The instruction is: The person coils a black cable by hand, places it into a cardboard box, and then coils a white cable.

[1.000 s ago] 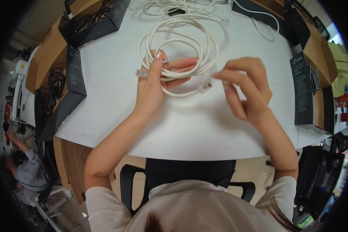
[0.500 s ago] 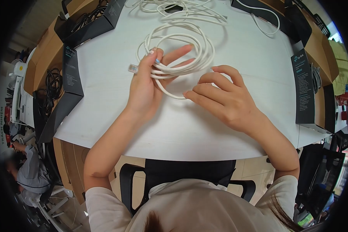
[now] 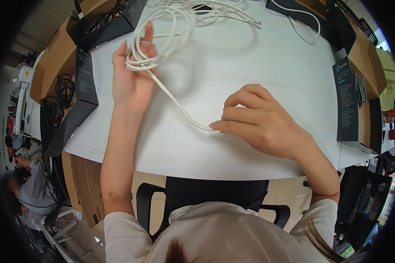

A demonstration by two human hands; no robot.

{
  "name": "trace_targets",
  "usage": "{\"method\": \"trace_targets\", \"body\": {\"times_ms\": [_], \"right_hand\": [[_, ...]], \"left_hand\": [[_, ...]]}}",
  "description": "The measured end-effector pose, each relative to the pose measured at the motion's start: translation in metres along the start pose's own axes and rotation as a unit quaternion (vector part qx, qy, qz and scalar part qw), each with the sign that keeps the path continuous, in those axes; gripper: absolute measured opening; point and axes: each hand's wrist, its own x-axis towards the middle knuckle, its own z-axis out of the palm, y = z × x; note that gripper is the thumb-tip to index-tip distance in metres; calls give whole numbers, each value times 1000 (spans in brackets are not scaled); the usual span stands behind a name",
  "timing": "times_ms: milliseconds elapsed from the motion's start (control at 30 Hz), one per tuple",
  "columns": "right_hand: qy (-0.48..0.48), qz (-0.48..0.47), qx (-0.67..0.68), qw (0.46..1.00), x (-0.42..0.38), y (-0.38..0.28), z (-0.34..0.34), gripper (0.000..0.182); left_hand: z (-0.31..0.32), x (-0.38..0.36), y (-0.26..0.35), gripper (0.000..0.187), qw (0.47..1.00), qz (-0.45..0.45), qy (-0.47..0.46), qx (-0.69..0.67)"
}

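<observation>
My left hand [image 3: 134, 81] is raised over the left part of the table, holding a loose coil of white cable [image 3: 140, 61] between thumb and fingers. The upper loops of the coil are blurred. From the coil a single strand [image 3: 176, 103] slopes down to the right. Its lower end is pinched between the thumb and fingertips of my right hand [image 3: 256, 120], near the middle of the table.
More white cable [image 3: 232, 16] lies loosely at the table's [image 3: 267, 162] far side. Dark boxes holding cables stand at the left [image 3: 85, 83], upper left [image 3: 134, 17] and right [image 3: 347, 101]. A seated person [image 3: 37, 188] is at the far left.
My left hand has moved left and away from me with the coil. My right hand is slightly nearer me, and the strand between the hands has grown longer.
</observation>
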Motion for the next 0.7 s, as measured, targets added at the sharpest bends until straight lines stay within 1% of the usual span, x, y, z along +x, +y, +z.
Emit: {"method": "trace_targets", "body": {"times_ms": [67, 167, 200, 267, 300, 400, 500, 533, 567, 633, 700], "right_hand": [[-8, 14, -11, 1000, 2, 1, -9, 19], [-11, 37, -43, 998, 4, 6, -27, 21], [-11, 46, -56, 997, 4, 7, -30, 23], [-20, 49, -39, 998, 2, 6, -31, 23], [-24, 51, -31, 998, 1, 6, -31, 23], [-27, 65, -62, 996, 0, 11, -35, 14], [-22, 76, -69, 994, -2, 18, -44, 24], [-29, 86, -59, 994, -2, 19, -49, 23], [-32, 90, -72, 993, -2, 20, -52, 19], [-35, 95, -99, 990, -2, 23, -55, 12], [-17, 101, -143, 984, -4, 29, -54, 11]], "left_hand": [[-4, 0, 15, 33, 998, 28, 6, -59], [0, 0, 17, 33, 992, 55, -9, -115], [1, 1, 20, 33, 992, 78, -17, -100], [0, 2, 33, 32, 989, 124, -33, -70], [1, 0, 38, 33, 989, 123, -27, -75], [2, -3, 43, 32, 989, 125, -2, -80], [0, -3, 55, 30, 987, 155, 0, -54], [0, -4, 63, 28, 985, 161, -32, -54], [1, -8, 69, 27, 976, 215, -20, 14], [7, -8, 67, 23, 981, 191, -29, -4], [14, -8, 56, 20, 979, 203, -5, 22]]}}
